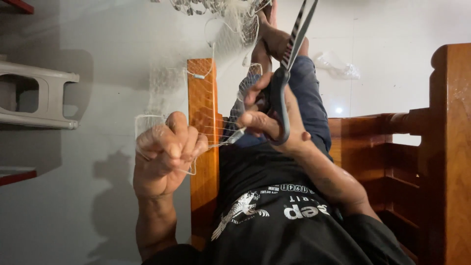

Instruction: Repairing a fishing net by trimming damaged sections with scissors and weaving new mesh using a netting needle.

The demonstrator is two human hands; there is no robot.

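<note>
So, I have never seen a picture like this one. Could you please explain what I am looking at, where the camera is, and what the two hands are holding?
There is only one picture, taken by a camera worn on a person's head and looking down at their own body and hands. No machine is involved, only bare hands. The person sits on a wooden bench, wearing a black shirt and blue trousers.

The left hand is closed into a fist around thin clear netting, pulling its strands tight. The netting stretches away toward the person's foot at the top of the picture. The right hand holds dark-handled scissors, blades pointing away from the body.

The floor is pale. A white plastic stool is at the left.
</note>
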